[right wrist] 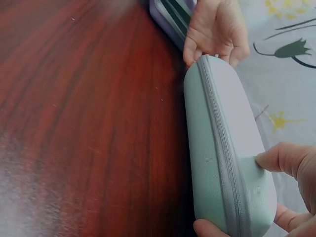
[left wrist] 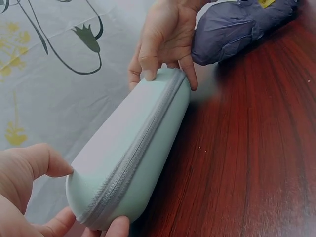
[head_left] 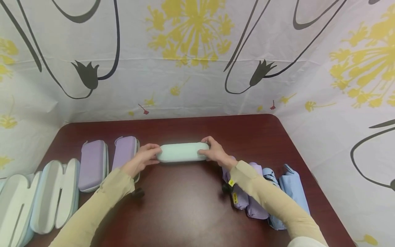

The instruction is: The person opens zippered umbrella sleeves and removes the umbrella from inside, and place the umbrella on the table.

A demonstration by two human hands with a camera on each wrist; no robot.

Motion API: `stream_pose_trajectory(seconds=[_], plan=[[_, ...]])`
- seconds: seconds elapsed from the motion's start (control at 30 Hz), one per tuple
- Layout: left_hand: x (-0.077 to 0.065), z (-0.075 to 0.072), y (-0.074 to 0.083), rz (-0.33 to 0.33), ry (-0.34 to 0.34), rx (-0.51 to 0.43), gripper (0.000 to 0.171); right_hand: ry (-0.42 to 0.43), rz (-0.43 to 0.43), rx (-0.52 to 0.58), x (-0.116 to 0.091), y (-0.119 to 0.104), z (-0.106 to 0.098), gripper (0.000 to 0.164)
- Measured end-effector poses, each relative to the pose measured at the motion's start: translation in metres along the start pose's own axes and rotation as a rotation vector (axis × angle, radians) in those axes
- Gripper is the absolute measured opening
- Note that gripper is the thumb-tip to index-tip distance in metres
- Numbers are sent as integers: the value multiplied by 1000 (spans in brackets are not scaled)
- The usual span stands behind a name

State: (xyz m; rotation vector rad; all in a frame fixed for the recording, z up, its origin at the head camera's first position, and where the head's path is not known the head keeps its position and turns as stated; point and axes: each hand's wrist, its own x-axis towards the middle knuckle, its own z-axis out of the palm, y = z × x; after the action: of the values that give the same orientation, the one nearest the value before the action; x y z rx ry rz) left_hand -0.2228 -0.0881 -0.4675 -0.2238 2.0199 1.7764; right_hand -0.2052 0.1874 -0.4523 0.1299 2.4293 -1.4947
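Between my hands is a mint-green hard zip case (head_left: 182, 152), long and rounded at both ends, lying crosswise at the back middle of the table. Its grey zipper (left wrist: 140, 143) runs closed along the side in both wrist views. At the left end, my left hand (head_left: 144, 156) grips it, thumb on top and fingers below. My right hand (head_left: 217, 151) holds the right end the same way. Just left of my left hand, a lilac zip case (head_left: 124, 149) is partly hidden by the forearm.
Another lilac case (head_left: 91, 164) stands farther left. Two opened cases with pale insides (head_left: 50, 195) lie at the left edge. On the right, under my forearm, are folded umbrellas, purple (head_left: 241, 197) and light blue (head_left: 294, 187). A patterned cloth (head_left: 185, 92) hangs behind the dark red table (head_left: 185, 212).
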Motion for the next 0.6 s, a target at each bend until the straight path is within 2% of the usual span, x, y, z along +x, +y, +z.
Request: stream_pose_trajectory(seconds=[0.13, 0.2, 0.3, 0.43, 0.5, 0.6], plan=[[-2, -1, -1, 55, -8, 87, 41, -3, -18, -22, -2, 2, 1, 43], [-2, -1, -1, 101, -1, 170, 42, -5, -35, -39, -1, 4, -1, 43], [-1, 1, 2, 208, 18, 368, 47, -11, -49, -64, 1, 4, -5, 44], [0, 6, 7, 395, 20, 651, 53, -24, -34, -80, 5, 2, -11, 37], [0, 7, 9, 477, 7, 732, 54, -28, -11, -68, 9, 2, -15, 30], [-1, 6, 10, 523, -6, 765, 52, -42, 28, -45, 15, 2, -20, 25]])
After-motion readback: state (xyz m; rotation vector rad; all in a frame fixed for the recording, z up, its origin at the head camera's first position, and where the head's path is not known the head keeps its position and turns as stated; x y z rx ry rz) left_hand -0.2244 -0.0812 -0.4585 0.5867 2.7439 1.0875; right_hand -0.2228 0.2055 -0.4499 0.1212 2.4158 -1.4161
